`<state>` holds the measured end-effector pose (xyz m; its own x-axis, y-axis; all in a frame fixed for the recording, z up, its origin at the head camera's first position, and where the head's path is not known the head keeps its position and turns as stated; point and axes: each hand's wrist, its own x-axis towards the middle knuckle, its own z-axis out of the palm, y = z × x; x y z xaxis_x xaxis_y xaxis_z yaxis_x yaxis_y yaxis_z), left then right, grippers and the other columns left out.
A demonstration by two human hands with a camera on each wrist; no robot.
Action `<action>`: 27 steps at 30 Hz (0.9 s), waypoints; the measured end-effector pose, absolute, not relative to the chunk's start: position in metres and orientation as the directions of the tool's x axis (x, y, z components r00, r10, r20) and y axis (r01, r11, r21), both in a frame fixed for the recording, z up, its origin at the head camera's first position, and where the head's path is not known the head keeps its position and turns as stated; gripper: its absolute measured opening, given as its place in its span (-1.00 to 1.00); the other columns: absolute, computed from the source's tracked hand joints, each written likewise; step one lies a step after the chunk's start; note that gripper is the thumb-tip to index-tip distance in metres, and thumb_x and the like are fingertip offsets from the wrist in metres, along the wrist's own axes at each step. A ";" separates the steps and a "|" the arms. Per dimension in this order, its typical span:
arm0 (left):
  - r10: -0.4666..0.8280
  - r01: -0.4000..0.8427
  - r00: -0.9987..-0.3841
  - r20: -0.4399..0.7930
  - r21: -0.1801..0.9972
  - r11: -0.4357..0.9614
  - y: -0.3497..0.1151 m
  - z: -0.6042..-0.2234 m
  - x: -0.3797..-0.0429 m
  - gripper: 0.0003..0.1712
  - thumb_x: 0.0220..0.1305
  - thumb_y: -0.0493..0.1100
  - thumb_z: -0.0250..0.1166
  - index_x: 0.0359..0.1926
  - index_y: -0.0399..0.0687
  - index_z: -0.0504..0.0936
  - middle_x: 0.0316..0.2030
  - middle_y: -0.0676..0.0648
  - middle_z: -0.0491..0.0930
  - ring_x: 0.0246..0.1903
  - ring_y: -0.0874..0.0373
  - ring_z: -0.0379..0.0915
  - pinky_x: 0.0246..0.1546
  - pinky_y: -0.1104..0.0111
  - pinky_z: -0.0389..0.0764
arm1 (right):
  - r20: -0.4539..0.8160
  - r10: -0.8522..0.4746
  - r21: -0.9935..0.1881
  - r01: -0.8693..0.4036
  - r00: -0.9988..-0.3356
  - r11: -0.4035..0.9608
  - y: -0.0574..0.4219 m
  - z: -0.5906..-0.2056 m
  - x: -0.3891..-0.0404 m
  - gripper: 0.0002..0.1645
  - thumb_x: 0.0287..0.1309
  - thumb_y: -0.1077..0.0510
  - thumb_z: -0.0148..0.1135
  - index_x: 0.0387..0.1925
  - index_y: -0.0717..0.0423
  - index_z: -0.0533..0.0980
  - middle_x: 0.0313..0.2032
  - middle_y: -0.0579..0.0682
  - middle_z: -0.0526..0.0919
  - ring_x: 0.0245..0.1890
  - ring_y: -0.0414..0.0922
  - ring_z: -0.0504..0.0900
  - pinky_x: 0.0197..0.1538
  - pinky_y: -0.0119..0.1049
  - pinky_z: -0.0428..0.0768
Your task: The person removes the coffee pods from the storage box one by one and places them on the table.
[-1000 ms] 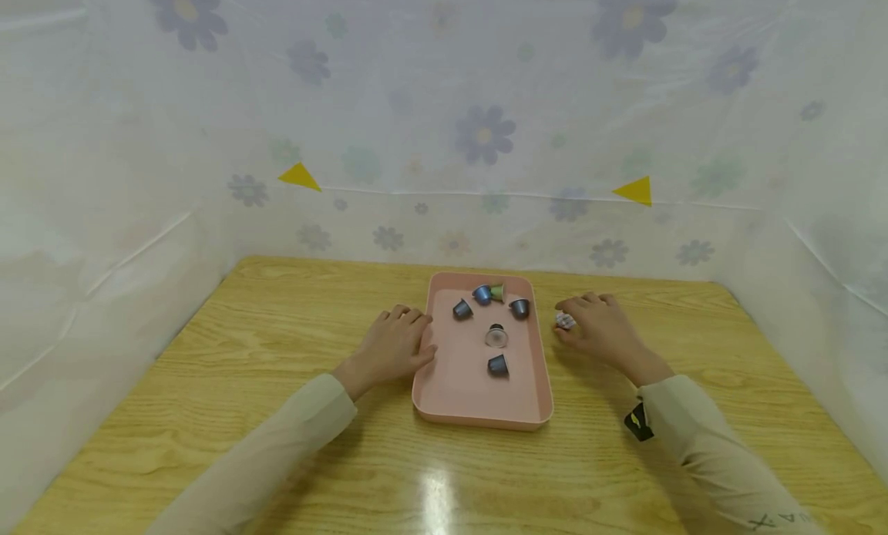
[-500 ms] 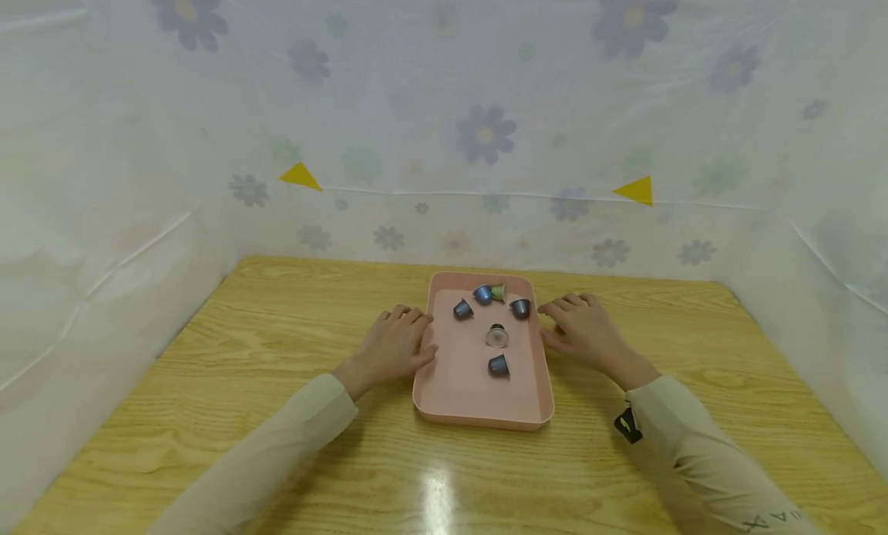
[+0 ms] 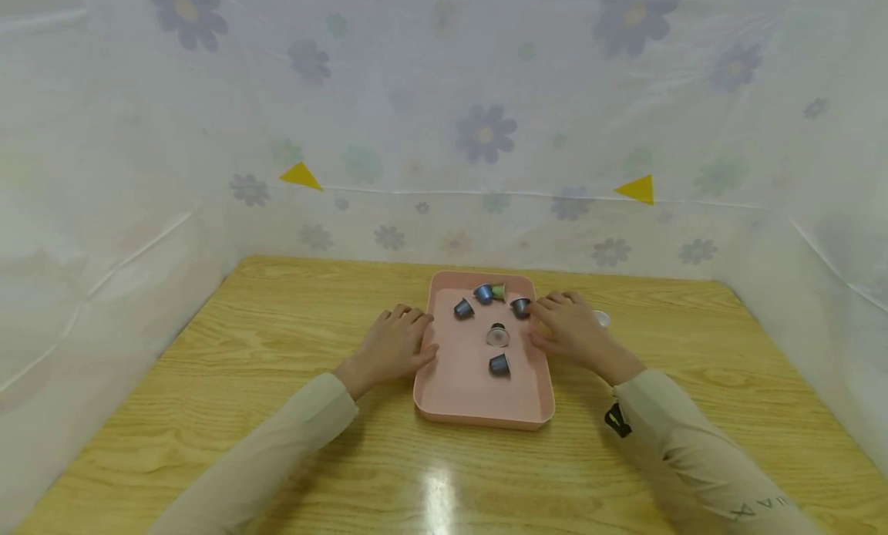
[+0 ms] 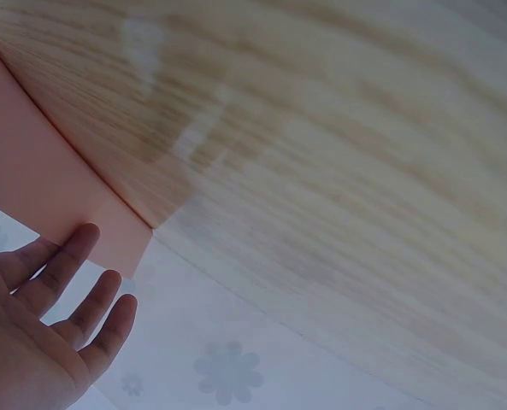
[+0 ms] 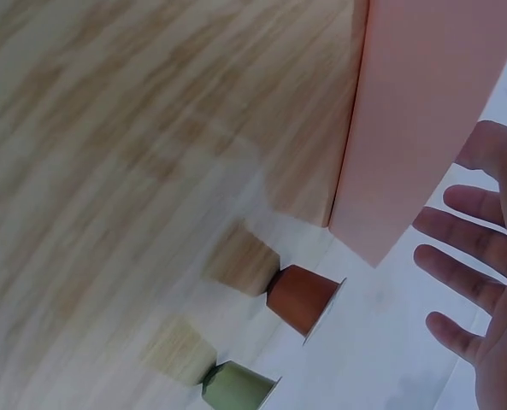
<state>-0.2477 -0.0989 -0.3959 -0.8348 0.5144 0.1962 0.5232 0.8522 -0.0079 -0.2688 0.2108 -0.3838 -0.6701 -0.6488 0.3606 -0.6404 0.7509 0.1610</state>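
Note:
A pink tray (image 3: 479, 423) lies on the table, holding several coffee capsules. My left hand (image 3: 390, 344) rests at the tray's left rim, with a fingertip against the outer wall in the left wrist view. My right hand (image 3: 572, 331) reaches over the opposite rim, its fingertips right at a dark capsule (image 3: 520, 308) inside. A blue capsule (image 3: 483, 294) and a green capsule (image 3: 499, 291) lie together at the far end. Nearer are another dark capsule (image 3: 463, 309), a capsule with its clear face up (image 3: 497, 335) and a dark capsule (image 3: 499, 365).
Outside the tray, on the right, an orange-brown capsule (image 5: 300, 299) and a green capsule (image 5: 236, 386) stand on the wooden table (image 3: 277, 319). A pale round lid (image 3: 601, 318) shows behind my right hand. Flower-patterned sheets (image 3: 486, 134) enclose the back and sides.
My right hand has moved left from the silvery capsule beside the tray to the tray's right rim, uncovering a pale round lid behind it. My left hand has stayed in place.

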 end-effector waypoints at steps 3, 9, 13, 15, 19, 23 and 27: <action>0.514 0.523 -0.837 0.190 -0.001 0.852 -0.099 -0.395 -0.247 -0.41 0.22 0.17 0.05 0.15 -0.08 0.43 0.06 -0.08 0.47 0.10 -0.04 0.32 0.09 0.08 0.38 | 0.359 -0.656 0.166 -0.646 -0.664 0.745 0.207 -0.385 -0.270 -0.58 -0.02 -0.04 0.28 -0.12 0.08 0.53 -0.18 0.02 0.63 -0.11 0.03 0.53 0.03 0.03 0.38; 0.512 0.520 -0.839 0.182 -0.002 0.854 -0.099 -0.394 -0.246 -0.41 0.23 0.18 0.05 0.16 -0.08 0.43 0.07 -0.08 0.47 0.10 -0.04 0.32 0.08 0.08 0.38 | 0.345 -0.675 0.183 -0.658 -0.653 0.730 0.201 -0.391 -0.275 -0.62 0.04 -0.03 0.23 -0.12 0.05 0.55 -0.19 -0.01 0.64 -0.10 0.02 0.54 0.02 0.01 0.40; 0.510 0.519 -0.841 0.180 0.006 0.855 -0.099 -0.394 -0.247 -0.41 0.23 0.17 0.05 0.16 -0.08 0.42 0.08 -0.09 0.47 0.10 -0.05 0.32 0.08 0.07 0.38 | 0.359 -0.697 0.175 -0.689 -0.621 0.704 0.197 -0.394 -0.276 -0.65 0.05 -0.01 0.23 -0.12 0.02 0.55 -0.20 -0.04 0.65 -0.10 0.01 0.55 0.01 0.01 0.42; 0.509 0.519 -0.842 0.179 0.008 0.855 -0.098 -0.394 -0.247 -0.41 0.23 0.17 0.06 0.16 -0.08 0.42 0.08 -0.09 0.47 0.11 -0.05 0.31 0.09 0.07 0.37 | 0.359 -0.708 0.176 -0.701 -0.608 0.691 0.195 -0.395 -0.276 -0.66 0.05 0.00 0.24 -0.12 0.01 0.54 -0.19 -0.05 0.64 -0.09 0.01 0.55 0.01 0.02 0.42; 0.511 0.519 -0.841 0.178 0.001 0.855 -0.098 -0.395 -0.247 -0.41 0.23 0.17 0.05 0.16 -0.08 0.42 0.08 -0.08 0.47 0.11 -0.04 0.31 0.09 0.07 0.37 | 0.330 -0.718 0.174 -0.708 -0.612 0.684 0.191 -0.396 -0.276 -0.68 0.07 0.01 0.23 -0.13 0.01 0.53 -0.18 -0.05 0.63 -0.08 -0.01 0.54 0.03 0.01 0.41; 0.514 0.522 -0.838 0.182 -0.001 0.853 -0.099 -0.395 -0.247 -0.41 0.23 0.17 0.05 0.16 -0.08 0.43 0.07 -0.08 0.47 0.10 -0.04 0.32 0.09 0.07 0.38 | 0.299 -0.724 0.163 -0.714 -0.622 0.681 0.188 -0.396 -0.276 -0.67 0.07 0.02 0.24 -0.11 0.02 0.54 -0.16 -0.04 0.62 -0.07 -0.04 0.54 0.03 -0.02 0.40; 0.513 0.521 -0.839 0.181 -0.006 0.854 -0.099 -0.395 -0.247 -0.40 0.23 0.18 0.04 0.16 -0.08 0.43 0.07 -0.08 0.47 0.10 -0.04 0.32 0.09 0.07 0.37 | 0.296 -0.734 0.181 -0.718 -0.612 0.672 0.185 -0.396 -0.277 -0.66 0.05 0.04 0.26 -0.10 0.01 0.54 -0.16 -0.04 0.62 -0.08 -0.04 0.54 0.01 -0.05 0.41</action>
<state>-0.2472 -0.0988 -0.3953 -0.8391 0.5128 0.1814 0.5205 0.8538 -0.0058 -0.2769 0.1854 -0.3960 -0.6116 -0.7336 0.2963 -0.7181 0.6719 0.1814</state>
